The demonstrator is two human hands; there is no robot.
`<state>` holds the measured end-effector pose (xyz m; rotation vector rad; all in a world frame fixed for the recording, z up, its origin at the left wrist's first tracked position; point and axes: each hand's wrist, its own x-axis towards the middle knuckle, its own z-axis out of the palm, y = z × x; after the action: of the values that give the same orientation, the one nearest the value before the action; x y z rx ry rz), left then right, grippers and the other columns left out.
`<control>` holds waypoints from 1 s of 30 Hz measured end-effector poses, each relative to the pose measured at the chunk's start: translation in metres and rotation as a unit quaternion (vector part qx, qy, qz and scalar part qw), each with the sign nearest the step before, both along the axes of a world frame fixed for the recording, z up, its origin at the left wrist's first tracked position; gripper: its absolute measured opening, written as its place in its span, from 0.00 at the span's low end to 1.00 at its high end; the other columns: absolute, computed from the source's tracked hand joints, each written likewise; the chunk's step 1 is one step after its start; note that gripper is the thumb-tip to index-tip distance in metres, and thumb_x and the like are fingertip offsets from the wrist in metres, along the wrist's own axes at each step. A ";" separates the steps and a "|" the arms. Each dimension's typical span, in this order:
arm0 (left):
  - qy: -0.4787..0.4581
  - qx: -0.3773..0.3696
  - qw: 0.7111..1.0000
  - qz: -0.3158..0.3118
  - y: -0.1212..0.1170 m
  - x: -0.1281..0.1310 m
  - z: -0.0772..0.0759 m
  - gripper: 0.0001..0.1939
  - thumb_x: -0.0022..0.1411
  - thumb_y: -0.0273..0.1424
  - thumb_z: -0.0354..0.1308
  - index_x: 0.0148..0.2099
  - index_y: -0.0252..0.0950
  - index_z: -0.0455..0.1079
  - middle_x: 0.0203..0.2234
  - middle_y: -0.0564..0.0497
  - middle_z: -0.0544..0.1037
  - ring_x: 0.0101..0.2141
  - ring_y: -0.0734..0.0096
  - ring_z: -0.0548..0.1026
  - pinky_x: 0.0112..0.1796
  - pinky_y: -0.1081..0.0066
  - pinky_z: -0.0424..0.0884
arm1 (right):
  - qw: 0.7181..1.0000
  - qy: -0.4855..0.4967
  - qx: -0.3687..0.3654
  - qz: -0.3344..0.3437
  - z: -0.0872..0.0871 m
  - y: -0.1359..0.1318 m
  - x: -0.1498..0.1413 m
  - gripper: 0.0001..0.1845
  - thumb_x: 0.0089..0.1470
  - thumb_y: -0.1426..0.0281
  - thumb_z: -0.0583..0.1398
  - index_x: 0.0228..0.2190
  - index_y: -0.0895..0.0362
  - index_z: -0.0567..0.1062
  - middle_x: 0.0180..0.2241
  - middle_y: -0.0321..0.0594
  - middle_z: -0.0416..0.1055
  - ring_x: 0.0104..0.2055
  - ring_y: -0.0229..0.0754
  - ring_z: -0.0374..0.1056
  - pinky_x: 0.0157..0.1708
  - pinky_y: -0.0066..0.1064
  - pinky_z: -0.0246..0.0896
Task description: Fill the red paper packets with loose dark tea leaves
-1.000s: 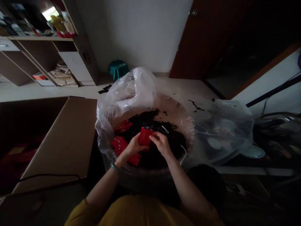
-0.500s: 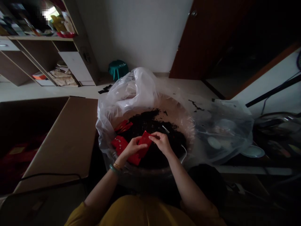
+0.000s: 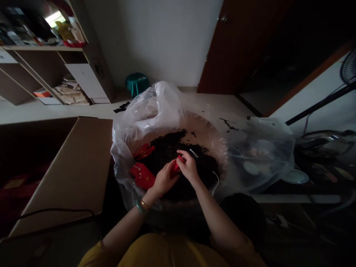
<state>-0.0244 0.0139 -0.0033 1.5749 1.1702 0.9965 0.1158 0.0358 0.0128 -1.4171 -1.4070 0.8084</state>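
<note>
Over a round basin lined with clear plastic (image 3: 219, 141), both hands are together on a small red packet (image 3: 177, 167). My left hand (image 3: 164, 180), with bangles at the wrist, is closed around its lower part. The fingers of my right hand (image 3: 189, 167) are closed on its upper end. Dark, loose, leaf-like material (image 3: 168, 146) fills much of the basin below. More red packets (image 3: 142, 176) lie left of my left hand, with other red pieces (image 3: 144, 151) behind them. A thin white-ended object (image 3: 194, 153) rests in the dark material behind my right hand.
An open cardboard box (image 3: 80, 159) with red items inside stands at left. Bunched plastic sheeting (image 3: 167, 100) rises at the basin's back, and a clear bag (image 3: 258, 152) lies at right. A white cord (image 3: 216, 183) curves along the basin's right side. Behind are a teal-covered bin (image 3: 137, 84) and shelves (image 3: 80, 78).
The red packet, held flat and upright before, is now mostly covered by my hands. My left hand has turned and moved right; the right fingers have curled over the packet's top.
</note>
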 end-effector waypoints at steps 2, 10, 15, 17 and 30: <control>-0.049 -0.085 0.995 -0.010 -0.001 0.000 0.003 0.24 0.51 0.40 0.64 0.47 0.32 0.70 0.40 0.42 0.78 0.41 0.57 0.76 0.43 0.60 0.71 | 0.999 -0.032 0.018 0.021 0.003 0.003 0.005 0.18 0.51 0.61 0.58 0.41 0.57 0.76 0.30 0.40 0.71 0.31 0.40 0.66 0.35 0.33 0.65; -0.229 -0.312 0.913 -0.129 0.000 -0.008 0.019 0.28 0.39 0.39 0.73 0.41 0.30 0.70 0.29 0.47 0.80 0.29 0.67 0.78 0.31 0.73 0.71 | 0.993 -0.060 -0.023 0.103 0.010 0.005 0.013 0.17 0.50 0.56 0.61 0.23 0.57 0.78 0.22 0.36 0.73 0.25 0.37 0.66 0.27 0.27 0.60; -0.222 -0.303 0.926 -0.044 0.001 0.002 0.013 0.26 0.31 0.38 0.75 0.32 0.30 0.72 0.21 0.50 0.78 0.22 0.72 0.75 0.26 0.74 0.69 | 0.987 -0.119 0.004 0.104 0.006 0.006 0.009 0.19 0.54 0.56 0.59 0.23 0.57 0.78 0.22 0.38 0.74 0.25 0.38 0.68 0.28 0.27 0.60; -0.230 -0.313 0.921 -0.018 0.002 0.003 0.009 0.26 0.30 0.38 0.75 0.31 0.30 0.73 0.21 0.50 0.78 0.21 0.71 0.75 0.26 0.73 0.70 | 0.981 -0.187 0.006 0.056 0.002 0.013 0.022 0.19 0.57 0.57 0.56 0.30 0.58 0.79 0.28 0.42 0.77 0.31 0.41 0.71 0.33 0.29 0.63; -0.255 -0.294 0.921 0.012 0.002 -0.004 0.001 0.24 0.32 0.37 0.75 0.33 0.30 0.76 0.24 0.48 0.79 0.23 0.71 0.76 0.27 0.75 0.69 | 0.892 -0.417 -0.171 -0.009 -0.054 0.044 0.092 0.34 0.47 0.59 0.64 0.55 0.58 0.66 0.50 0.54 0.69 0.51 0.55 0.66 0.44 0.39 0.62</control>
<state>-0.0280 0.0163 -0.0023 0.7629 0.9886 0.8855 0.2082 0.0796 -0.0413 -2.2074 -1.9347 0.4387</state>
